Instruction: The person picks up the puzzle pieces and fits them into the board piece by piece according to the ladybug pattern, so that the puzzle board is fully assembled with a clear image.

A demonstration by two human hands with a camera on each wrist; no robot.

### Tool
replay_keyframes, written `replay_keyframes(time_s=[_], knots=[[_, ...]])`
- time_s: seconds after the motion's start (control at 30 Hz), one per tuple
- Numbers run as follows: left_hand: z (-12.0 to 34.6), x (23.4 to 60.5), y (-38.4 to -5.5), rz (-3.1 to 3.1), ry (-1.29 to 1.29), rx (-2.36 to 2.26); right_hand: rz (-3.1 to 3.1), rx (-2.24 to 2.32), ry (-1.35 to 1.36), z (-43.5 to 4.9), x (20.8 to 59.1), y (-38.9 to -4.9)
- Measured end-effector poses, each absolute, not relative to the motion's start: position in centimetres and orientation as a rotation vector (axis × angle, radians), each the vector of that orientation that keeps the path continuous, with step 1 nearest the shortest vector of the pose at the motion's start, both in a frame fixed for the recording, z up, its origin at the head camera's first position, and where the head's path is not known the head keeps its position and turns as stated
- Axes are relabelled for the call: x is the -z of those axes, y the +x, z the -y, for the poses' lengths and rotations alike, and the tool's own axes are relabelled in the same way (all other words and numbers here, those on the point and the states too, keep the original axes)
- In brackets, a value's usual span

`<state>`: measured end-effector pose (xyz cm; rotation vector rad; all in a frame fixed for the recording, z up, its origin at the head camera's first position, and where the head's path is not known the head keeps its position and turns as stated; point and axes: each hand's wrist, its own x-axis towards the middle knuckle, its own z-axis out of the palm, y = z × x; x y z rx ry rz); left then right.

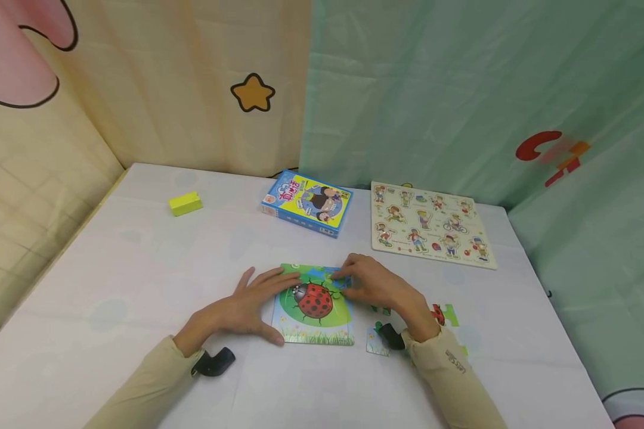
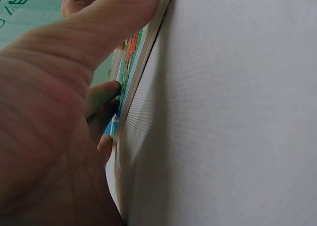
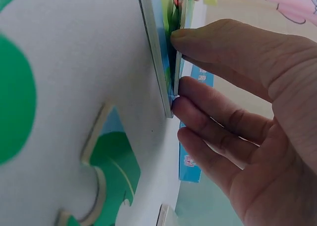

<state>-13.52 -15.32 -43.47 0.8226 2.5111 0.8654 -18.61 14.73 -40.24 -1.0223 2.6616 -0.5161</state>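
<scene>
A square ladybug puzzle board (image 1: 316,335) lies on the white table in the head view. My left hand (image 1: 244,307) rests along its left side, fingers spread over the picture and thumb at the lower left corner. At the upper right part of the board, my right hand (image 1: 372,283) pinches a puzzle piece (image 3: 177,73) between thumb and fingers. The right wrist view shows that piece edge-on, tilted close over the board. Several loose puzzle pieces (image 1: 377,342) lie right of the board, partly hidden under the right forearm.
Behind the board lies a blue and yellow box (image 1: 308,202). A wooden board with cartoon children (image 1: 426,223) is at the back right, and a yellow-green block (image 1: 185,204) at the back left. Printed curtains (image 1: 408,89) hang behind the table.
</scene>
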Motion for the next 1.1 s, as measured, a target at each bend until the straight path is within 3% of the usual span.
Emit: replay_keyframes(time_s=[1.1], knots=[[15.15, 43.66, -13.49, -2.543, 0.836, -0.789, -2.666, 0.488, -1.049, -14.28, 40.24, -18.35]])
